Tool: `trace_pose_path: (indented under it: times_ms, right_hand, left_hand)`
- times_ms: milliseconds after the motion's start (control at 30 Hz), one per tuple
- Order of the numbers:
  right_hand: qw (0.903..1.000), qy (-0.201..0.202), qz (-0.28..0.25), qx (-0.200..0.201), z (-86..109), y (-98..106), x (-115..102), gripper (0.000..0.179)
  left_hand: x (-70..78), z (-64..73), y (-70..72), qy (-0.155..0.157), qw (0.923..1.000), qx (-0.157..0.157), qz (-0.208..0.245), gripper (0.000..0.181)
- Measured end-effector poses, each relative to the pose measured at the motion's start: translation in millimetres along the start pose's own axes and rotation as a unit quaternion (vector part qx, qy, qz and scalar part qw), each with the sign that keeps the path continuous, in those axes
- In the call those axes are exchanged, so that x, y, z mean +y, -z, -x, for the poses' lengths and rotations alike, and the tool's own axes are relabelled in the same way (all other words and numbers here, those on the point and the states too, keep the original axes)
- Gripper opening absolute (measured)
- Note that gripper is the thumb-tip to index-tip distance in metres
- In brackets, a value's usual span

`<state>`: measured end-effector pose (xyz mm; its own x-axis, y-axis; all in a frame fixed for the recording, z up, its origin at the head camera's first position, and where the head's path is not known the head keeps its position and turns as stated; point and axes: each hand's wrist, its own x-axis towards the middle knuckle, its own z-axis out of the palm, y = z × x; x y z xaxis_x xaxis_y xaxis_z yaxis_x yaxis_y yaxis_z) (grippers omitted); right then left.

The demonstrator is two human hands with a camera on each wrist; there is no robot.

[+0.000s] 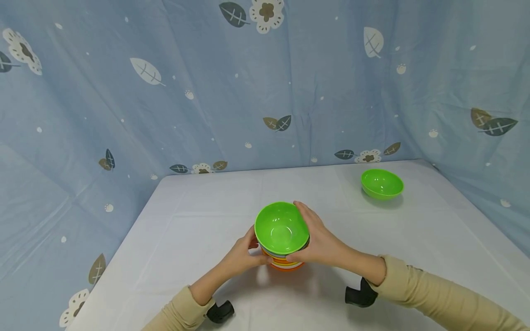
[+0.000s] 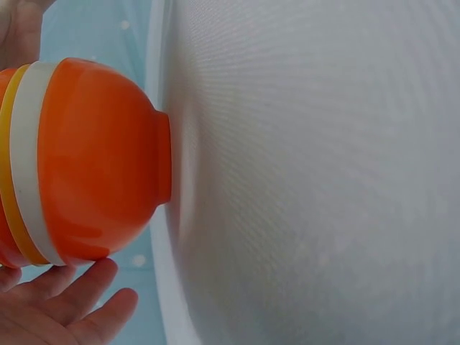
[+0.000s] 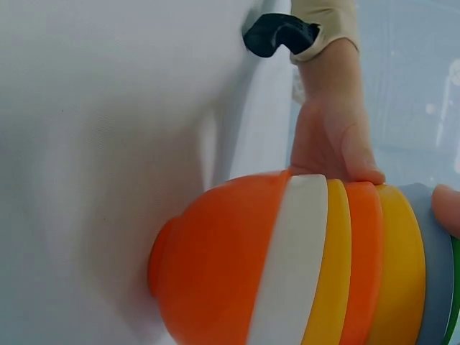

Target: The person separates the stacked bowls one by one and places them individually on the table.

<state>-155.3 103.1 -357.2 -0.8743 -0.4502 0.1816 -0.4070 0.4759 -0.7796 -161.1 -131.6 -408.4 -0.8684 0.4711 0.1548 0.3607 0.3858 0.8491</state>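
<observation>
A stack of several nested bowls [image 1: 285,263] stands upright between both hands, a bright green bowl [image 1: 281,230] on top. Below its rim come a grey-blue bowl [image 3: 431,273], then yellow, orange and white bands. At the bottom is an orange bowl [image 2: 100,165], its foot close over the white cloth. My left hand [image 1: 241,255] grips the stack from the left, with fingers and thumb around its side. On the right, my right hand [image 1: 319,239] holds the top part, fingers at the green rim and thumb in front, near the grey-blue bowl.
Another green bowl [image 1: 382,185] sits by itself at the back right of the white-covered table [image 1: 198,220]. A blue curtain [image 1: 232,92] with leaves and flowers hangs behind and along the sides. Black straps with mounts [image 1: 362,294] are on both wrists.
</observation>
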Motion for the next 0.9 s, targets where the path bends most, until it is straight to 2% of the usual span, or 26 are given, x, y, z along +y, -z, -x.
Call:
trace_pose_path:
  times_ms: [267,467,900]
  right_hand:
    - [0.9999,-0.006,-0.008,-0.002,0.0,1.3,-1.1,0.113]
    - [0.9998,-0.008,-0.016,-0.007,-0.7,4.0,-3.4,0.111]
    - [0.9998,0.008,-0.017,-0.002,-2.2,6.7,-5.1,0.109]
  left_hand:
    - [0.1,-0.4,0.2,-0.003,1.0000,-0.003,0.001,0.084]
    - [2.4,0.6,0.1,0.013,0.9999,-0.002,0.009,0.088]
    - [3.3,0.7,0.1,0.013,0.9997,-0.001,0.021,0.091]
